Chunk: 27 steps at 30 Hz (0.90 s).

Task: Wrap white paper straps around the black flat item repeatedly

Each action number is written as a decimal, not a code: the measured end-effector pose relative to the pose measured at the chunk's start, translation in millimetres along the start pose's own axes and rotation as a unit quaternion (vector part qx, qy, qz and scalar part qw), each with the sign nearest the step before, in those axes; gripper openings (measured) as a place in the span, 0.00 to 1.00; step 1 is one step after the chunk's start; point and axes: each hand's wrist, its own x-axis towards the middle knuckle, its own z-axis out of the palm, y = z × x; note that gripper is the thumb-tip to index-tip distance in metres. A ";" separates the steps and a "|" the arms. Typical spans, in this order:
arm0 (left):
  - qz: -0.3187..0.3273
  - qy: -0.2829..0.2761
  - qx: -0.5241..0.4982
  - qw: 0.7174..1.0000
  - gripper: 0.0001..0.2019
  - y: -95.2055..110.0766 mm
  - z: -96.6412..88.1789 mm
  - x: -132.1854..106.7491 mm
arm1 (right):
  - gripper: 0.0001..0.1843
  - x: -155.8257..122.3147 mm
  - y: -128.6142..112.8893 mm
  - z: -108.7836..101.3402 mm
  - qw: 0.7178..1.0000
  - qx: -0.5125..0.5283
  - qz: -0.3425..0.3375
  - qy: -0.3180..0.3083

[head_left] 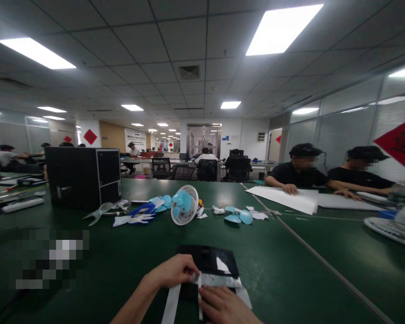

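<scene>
Head view: the left hand [181, 271] had its fingertips pinched at the top of a narrow white strip [200, 297], over a black panel [207, 261] on the green table [276, 274]. The right hand [224, 303] lay across it, couldn't tell if gripping. Strip looked light and bendy, prob best held by its ends; panel stiffer, grab the edges. Counted one panel, one fan [185, 204], one computer tower [77, 175].

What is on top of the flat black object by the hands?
A white patch and pale strips; the left hand and right hand cover whatever lies beneath them.
</scene>
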 end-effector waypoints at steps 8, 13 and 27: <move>-0.038 0.047 0.040 0.997 0.11 3.2 10.4 8.5 | 0.24 -0.6 4.2 6.4 1.000 -0.021 -0.021 -0.001; -0.045 0.076 0.079 0.993 0.09 6.5 14.5 11.8 | 0.25 -1.2 2.2 0.3 0.999 0.044 0.020 0.006; -0.079 0.033 0.046 0.995 0.09 8.3 5.6 4.7 | 0.17 -2.9 -7.5 -35.8 0.984 0.113 0.137 0.030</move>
